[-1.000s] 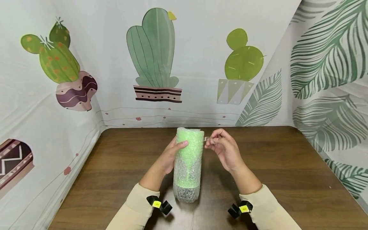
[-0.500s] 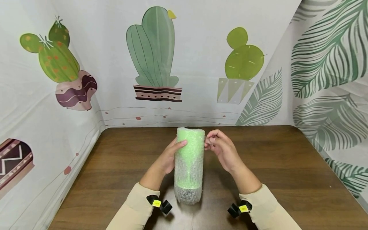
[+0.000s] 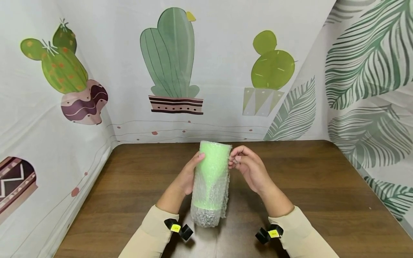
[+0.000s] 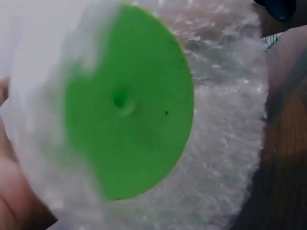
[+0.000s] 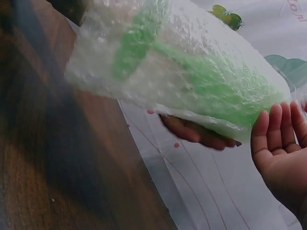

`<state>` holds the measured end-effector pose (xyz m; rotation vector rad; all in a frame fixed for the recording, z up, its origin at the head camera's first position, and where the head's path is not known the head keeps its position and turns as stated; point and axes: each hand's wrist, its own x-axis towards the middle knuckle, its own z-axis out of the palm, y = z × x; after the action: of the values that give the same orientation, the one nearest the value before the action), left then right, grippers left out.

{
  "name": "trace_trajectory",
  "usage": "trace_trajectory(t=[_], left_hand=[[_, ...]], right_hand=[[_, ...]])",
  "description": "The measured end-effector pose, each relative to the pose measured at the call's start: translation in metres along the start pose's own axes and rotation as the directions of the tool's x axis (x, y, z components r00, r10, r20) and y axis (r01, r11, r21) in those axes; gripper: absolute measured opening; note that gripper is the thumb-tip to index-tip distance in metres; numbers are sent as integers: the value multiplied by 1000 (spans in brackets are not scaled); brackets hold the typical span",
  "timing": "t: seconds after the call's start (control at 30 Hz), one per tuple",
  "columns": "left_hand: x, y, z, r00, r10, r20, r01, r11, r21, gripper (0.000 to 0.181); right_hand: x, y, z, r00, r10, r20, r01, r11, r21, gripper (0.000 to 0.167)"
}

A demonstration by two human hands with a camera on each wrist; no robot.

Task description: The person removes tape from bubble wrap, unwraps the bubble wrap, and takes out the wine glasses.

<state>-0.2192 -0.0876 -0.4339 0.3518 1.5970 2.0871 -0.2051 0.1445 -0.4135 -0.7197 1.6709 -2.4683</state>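
A green goblet (image 3: pixel 215 157), with a cone-shaped cup, thin stem and flat round foot, is rolled in clear bubble wrap (image 3: pixel 206 218). My left hand (image 3: pixel 186 178) grips the wrapped goblet from the left, thumb across its upper side. My right hand (image 3: pixel 251 168) is at the upper right, its thumb and fingers pinching the bubble wrap's edge, where a small clear bit shows. Along the right side a flap of wrap stands off the roll. The left wrist view faces the green foot (image 4: pixel 153 139) through the wrap's end. Left fingers (image 5: pixel 192 134) show beneath the roll in the right wrist view.
A brown wooden table (image 3: pixel 309 186) lies under both hands. Behind it hangs a white cloth backdrop (image 3: pixel 222 71) printed with cacti and leaves. A black wrist camera (image 3: pixel 185 232) is strapped to each sleeve.
The wrapped goblet has turned and tilted a little, its lower end shifting left. A flap of bubble wrap has come away on the right. My right fingers have closed in on the wrap's edge.
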Motion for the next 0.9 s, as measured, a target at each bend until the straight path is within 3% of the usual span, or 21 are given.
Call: trace_trajectory(t=[0.17, 0.4, 0.6, 0.73, 0.9], left_hand=[[3, 0, 1, 999, 31, -30, -30, 999, 26, 48], [0, 1, 3, 995, -8, -100, 9, 1000, 15, 66], [2, 0, 4, 992, 65, -112, -65, 998, 7, 54], [6, -1, 6, 981, 87, -176, -76, 995, 68, 45], [7, 0, 9, 966, 109, -233, -67, 981, 181, 48]], right_hand=[[1, -2, 1, 1000, -9, 5, 8, 999, 34, 26], [0, -1, 1, 1000, -28, 2, 28, 998, 63, 26], [0, -3, 3, 1000, -21, -18, 21, 999, 37, 22], [-1, -4, 4, 999, -7, -48, 7, 1000, 10, 20], [0, -2, 4, 997, 1, -79, -2, 1000, -15, 19]])
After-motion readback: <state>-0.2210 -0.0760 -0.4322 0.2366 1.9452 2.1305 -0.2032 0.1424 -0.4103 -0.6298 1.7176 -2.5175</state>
